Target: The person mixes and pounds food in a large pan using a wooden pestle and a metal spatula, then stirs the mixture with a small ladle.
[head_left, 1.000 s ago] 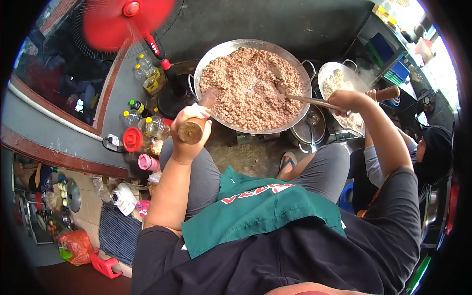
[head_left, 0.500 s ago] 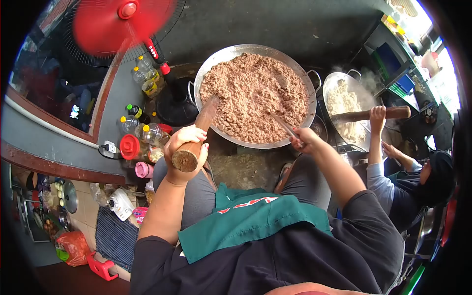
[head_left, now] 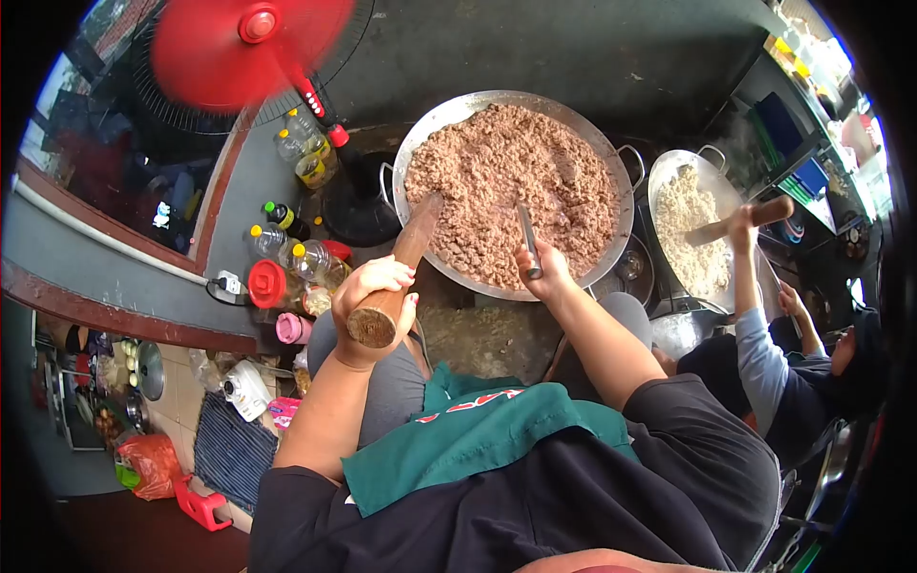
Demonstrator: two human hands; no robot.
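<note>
A wide metal pan (head_left: 611,153) in front of me holds brown crumbly food (head_left: 516,181). My left hand (head_left: 374,304) is wrapped round a thick wooden paddle (head_left: 409,244), whose far end rests in the food at the pan's left side. My right hand (head_left: 546,272) is closed on the handle of a metal tool (head_left: 526,232); its tip reaches into the food near the middle of the pan, and its exact shape there is hidden.
A co-worker (head_left: 793,382) at the right holds a wooden paddle (head_left: 755,218) over a second pan (head_left: 731,196) of pale food. A red fan (head_left: 258,43) spins at the upper left. Bottles (head_left: 306,158) and a red-lidded jar (head_left: 267,284) stand at the left.
My right hand has moved left, and its tool now points more directly away from me. My left hand still grips the paddle. The view has shifted slightly; the co-worker's paddle has changed its slant.
</note>
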